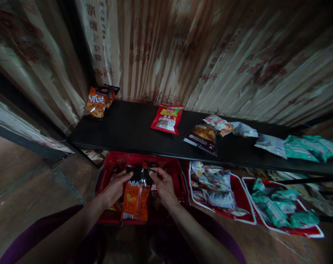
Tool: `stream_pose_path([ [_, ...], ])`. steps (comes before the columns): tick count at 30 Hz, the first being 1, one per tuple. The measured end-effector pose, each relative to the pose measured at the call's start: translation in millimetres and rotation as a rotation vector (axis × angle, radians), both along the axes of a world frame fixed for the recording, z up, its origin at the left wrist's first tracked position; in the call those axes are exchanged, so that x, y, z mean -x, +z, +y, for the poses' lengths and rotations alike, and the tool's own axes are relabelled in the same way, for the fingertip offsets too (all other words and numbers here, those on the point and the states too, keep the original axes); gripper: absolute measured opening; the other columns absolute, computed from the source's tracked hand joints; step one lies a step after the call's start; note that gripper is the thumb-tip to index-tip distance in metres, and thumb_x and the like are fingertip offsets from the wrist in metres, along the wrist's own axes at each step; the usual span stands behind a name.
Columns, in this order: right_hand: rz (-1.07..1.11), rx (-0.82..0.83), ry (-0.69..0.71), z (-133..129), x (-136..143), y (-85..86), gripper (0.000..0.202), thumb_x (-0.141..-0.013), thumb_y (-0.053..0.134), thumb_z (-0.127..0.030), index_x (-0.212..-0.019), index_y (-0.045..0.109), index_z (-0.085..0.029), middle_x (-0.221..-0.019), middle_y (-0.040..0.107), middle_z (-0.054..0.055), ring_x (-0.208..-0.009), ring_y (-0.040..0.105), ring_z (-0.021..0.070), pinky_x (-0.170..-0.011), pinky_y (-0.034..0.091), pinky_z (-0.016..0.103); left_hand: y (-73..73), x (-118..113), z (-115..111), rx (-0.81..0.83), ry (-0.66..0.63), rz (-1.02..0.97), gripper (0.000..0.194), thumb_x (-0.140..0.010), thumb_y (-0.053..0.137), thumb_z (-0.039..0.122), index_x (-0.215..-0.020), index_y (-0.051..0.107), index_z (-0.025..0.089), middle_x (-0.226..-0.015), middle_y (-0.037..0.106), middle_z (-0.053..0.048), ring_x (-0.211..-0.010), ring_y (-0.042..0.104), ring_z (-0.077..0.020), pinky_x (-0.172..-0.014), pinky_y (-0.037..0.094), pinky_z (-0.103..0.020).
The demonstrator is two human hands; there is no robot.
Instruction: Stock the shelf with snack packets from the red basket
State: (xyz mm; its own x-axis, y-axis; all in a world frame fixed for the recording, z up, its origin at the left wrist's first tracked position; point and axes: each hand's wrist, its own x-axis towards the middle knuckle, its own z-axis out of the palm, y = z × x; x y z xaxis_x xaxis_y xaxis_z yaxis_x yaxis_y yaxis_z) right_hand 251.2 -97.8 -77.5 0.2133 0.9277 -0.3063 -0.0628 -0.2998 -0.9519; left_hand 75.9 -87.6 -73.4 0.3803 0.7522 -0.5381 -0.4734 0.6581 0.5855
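Snack packets on a black shelf [128,128]

Orange packets [98,101] at the left end, a red packet [167,118] mid-shelf — brown [202,136], white [245,129] and green packets [311,147] rightward.

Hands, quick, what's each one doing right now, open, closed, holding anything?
Left hand: closed on the top left corner of the orange snack packet.
Right hand: closed on the same packet's top right corner.

orange-black snack packet [135,200], red basket [144,160], black shelf [128,128]
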Motion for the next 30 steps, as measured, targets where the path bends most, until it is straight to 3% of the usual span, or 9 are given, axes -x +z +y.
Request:
stream_pose_path([
  [7,0.013,-0.014,-0.033,2,3,3.3,0.027,-0.062,0.071,-0.042,-0.076,0.067,-0.019,-0.063,0.059,-0.002,-0.057,0.052,0.0115,-0.057,0.043,0.024,-2.9,0,2,0.046,0.087,0.029,0.021,-0.066,0.077,0.022,-0.082,0.067,0.015,-0.081,0.071,-0.004,-0.077,0.066,-0.0159,-0.076,0.047,-0.026],
  [14,0.035,0.003,-0.048,4,7,3.1,0.029,-0.062,0.072,-0.041,-0.079,0.067,-0.019,-0.067,0.062,-0.002,-0.061,0.055,0.0121,-0.06,0.045,0.025,-6.1,2,4,0.031,0.093,0.068,0.022,-0.066,0.077,0.026,-0.081,0.066,0.014,-0.085,0.072,-0.007,-0.08,0.066,-0.0178,-0.075,0.048,-0.026],
  [18,0.064,0.017,0.069,2,7,0.7,0.032,-0.069,0.068,-0.046,-0.091,0.065,-0.023,-0.087,0.068,0.0,-0.08,0.063,0.0161,-0.072,0.05,0.028,-6.4,9,7,0.08,0.145,0.114,0.027,-0.065,0.078,0.024,-0.087,0.065,0.014,-0.088,0.072,-0.008,-0.081,0.067,-0.0188,-0.075,0.05,-0.028],
  [22,0.126,0.053,0.203,-6,9,-1.5,0.039,-0.077,0.06,-0.053,-0.106,0.061,-0.027,-0.11,0.066,0.003,-0.1,0.062,0.019,-0.084,0.05,0.032,0.2,19,13,0.099,0.225,0.105,0.031,-0.066,0.077,0.023,-0.092,0.064,0.014,-0.087,0.071,-0.009,-0.081,0.068,-0.0193,-0.076,0.051,-0.029],
  [27,0.242,0.164,0.398,-18,13,-5.9,0.048,-0.08,0.054,-0.059,-0.113,0.06,-0.024,-0.117,0.063,0.008,-0.105,0.061,0.0226,-0.08,0.053,0.035,8.8,32,21,0.041,0.296,0.069,0.013,-0.075,0.068,0.021,-0.084,0.064,0.013,-0.078,0.071,-0.007,-0.075,0.067,-0.0184,-0.075,0.051,-0.029],
  [30,0.298,0.223,0.446,-23,16,-8.0,0.047,-0.079,0.059,-0.054,-0.116,0.058,-0.026,-0.124,0.06,0.006,-0.108,0.06,0.0229,-0.079,0.055,0.036,11.1,38,25,0.047,0.342,0.058,0.01,-0.079,0.063,0.021,-0.085,0.064,0.013,-0.074,0.07,-0.006,-0.069,0.066,-0.0164,-0.073,0.052,-0.029],
])
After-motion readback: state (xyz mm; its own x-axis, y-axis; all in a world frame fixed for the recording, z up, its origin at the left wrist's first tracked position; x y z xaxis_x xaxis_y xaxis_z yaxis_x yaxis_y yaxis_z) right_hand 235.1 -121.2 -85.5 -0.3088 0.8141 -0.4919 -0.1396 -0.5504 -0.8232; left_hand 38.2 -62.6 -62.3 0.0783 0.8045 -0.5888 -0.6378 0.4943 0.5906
